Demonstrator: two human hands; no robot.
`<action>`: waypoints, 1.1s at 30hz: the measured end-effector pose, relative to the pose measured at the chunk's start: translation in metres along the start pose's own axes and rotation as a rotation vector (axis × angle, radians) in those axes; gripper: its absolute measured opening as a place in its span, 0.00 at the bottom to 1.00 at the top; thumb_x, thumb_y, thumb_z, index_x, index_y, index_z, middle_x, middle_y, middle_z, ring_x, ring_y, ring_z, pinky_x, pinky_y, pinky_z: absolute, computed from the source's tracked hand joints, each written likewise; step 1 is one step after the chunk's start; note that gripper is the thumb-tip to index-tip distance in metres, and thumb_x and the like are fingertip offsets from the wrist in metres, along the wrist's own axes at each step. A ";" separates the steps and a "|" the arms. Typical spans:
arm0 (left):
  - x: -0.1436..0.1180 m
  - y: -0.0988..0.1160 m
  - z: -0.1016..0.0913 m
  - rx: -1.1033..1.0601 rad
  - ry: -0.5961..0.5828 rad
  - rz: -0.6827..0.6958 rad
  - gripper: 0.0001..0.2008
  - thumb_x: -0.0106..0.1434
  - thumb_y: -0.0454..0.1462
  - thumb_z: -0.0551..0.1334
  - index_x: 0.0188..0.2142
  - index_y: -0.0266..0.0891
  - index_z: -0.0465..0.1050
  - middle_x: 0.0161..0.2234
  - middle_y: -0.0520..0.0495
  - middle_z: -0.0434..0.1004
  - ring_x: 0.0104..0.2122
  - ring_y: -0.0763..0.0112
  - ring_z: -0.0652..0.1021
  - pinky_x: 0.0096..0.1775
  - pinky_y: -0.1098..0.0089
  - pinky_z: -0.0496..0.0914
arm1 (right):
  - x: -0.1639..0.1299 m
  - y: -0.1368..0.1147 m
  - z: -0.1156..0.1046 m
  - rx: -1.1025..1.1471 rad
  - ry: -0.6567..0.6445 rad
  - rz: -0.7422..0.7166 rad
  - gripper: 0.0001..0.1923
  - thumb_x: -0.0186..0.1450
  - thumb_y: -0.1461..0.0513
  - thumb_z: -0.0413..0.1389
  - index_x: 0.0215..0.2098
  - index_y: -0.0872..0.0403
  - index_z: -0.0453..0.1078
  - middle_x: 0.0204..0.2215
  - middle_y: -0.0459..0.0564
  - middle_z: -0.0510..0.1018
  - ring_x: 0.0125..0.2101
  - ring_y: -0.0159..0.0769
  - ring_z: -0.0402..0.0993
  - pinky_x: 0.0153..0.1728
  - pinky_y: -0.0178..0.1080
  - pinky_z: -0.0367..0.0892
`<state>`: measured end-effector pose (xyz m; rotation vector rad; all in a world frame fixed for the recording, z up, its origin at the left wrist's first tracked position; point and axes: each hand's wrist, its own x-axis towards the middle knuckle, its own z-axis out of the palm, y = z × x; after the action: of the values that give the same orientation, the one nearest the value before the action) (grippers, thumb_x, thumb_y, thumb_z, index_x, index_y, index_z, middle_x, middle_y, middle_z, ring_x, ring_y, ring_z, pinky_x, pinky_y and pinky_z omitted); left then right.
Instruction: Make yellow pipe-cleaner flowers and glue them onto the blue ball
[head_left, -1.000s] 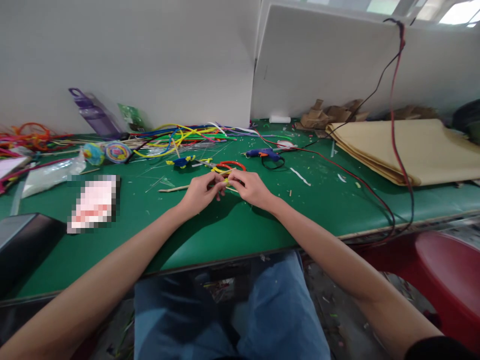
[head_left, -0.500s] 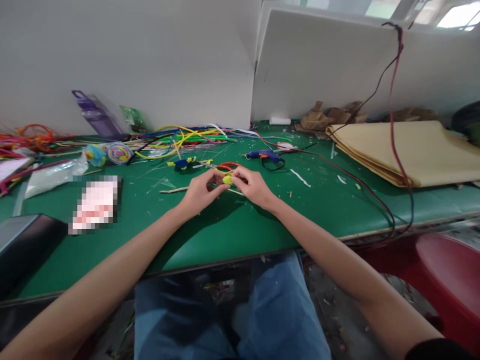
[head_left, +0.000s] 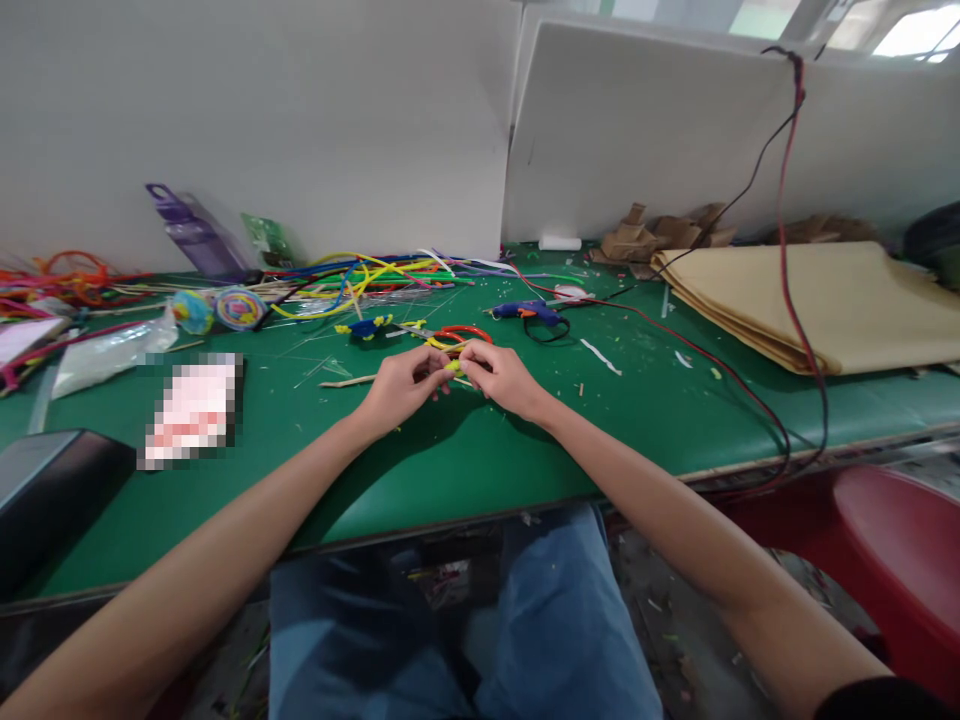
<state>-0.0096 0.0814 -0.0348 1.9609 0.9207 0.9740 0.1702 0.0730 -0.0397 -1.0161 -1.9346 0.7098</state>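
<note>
Between my two hands is a small yellow-green coil, which looks like wound pipe cleaner [head_left: 453,367], mostly covered by the fingers. My left hand [head_left: 407,385] pinches its left side with thumb and fingertips. From the right, my right hand [head_left: 500,378] grips it between thumb and forefinger. Just behind the hands lie scissors with orange-red handles [head_left: 469,332]. To their left is a blue and yellow fuzzy piece [head_left: 365,327]. A thin stick [head_left: 349,381] rests on the table beside my left hand.
A blue glue gun [head_left: 529,312] lies behind my right hand. Colourful pipe cleaners [head_left: 375,270] are heaped along the wall near a purple bottle [head_left: 195,232]. Folded tan paper [head_left: 817,305] lies at right, with a red and black cord [head_left: 784,220] hanging before it.
The yellow-green coil has turned in my fingers, and less of it shows. My right fingers have shifted slightly left over it; both arms are almost unmoved.
</note>
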 end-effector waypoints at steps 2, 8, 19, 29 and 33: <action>0.001 0.003 0.001 -0.042 0.001 -0.022 0.11 0.58 0.43 0.61 0.33 0.37 0.68 0.24 0.51 0.72 0.22 0.74 0.74 0.25 0.73 0.70 | 0.001 -0.002 -0.001 0.005 0.007 0.003 0.09 0.63 0.60 0.47 0.27 0.54 0.61 0.20 0.42 0.64 0.22 0.28 0.58 0.26 0.32 0.55; 0.004 0.001 0.003 -0.279 -0.050 -0.137 0.13 0.57 0.44 0.62 0.31 0.36 0.65 0.25 0.50 0.70 0.25 0.72 0.74 0.23 0.73 0.70 | 0.001 -0.002 -0.001 0.016 0.023 -0.003 0.09 0.64 0.59 0.47 0.28 0.54 0.61 0.20 0.42 0.64 0.22 0.27 0.58 0.26 0.32 0.54; 0.003 0.000 -0.001 -0.118 -0.059 -0.120 0.10 0.57 0.42 0.61 0.31 0.36 0.69 0.22 0.52 0.72 0.20 0.75 0.72 0.24 0.73 0.69 | 0.001 0.001 0.005 0.024 -0.021 0.012 0.08 0.63 0.60 0.48 0.28 0.55 0.62 0.18 0.41 0.65 0.20 0.27 0.58 0.23 0.31 0.54; 0.000 -0.005 -0.006 -0.099 0.084 -0.078 0.11 0.56 0.43 0.63 0.36 0.40 0.70 0.28 0.50 0.74 0.26 0.70 0.75 0.26 0.71 0.71 | 0.004 0.005 0.014 0.190 -0.020 0.158 0.07 0.63 0.60 0.48 0.29 0.53 0.62 0.16 0.39 0.65 0.15 0.27 0.60 0.20 0.30 0.56; 0.002 -0.009 -0.004 -0.146 0.064 -0.081 0.11 0.57 0.43 0.62 0.37 0.40 0.70 0.28 0.50 0.74 0.27 0.69 0.75 0.25 0.71 0.70 | 0.003 0.009 0.015 0.166 -0.005 0.158 0.07 0.63 0.61 0.48 0.29 0.53 0.63 0.16 0.39 0.65 0.15 0.27 0.59 0.20 0.31 0.56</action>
<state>-0.0146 0.0889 -0.0396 1.7665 0.9300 1.0333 0.1594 0.0788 -0.0529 -1.0713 -1.7807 0.9465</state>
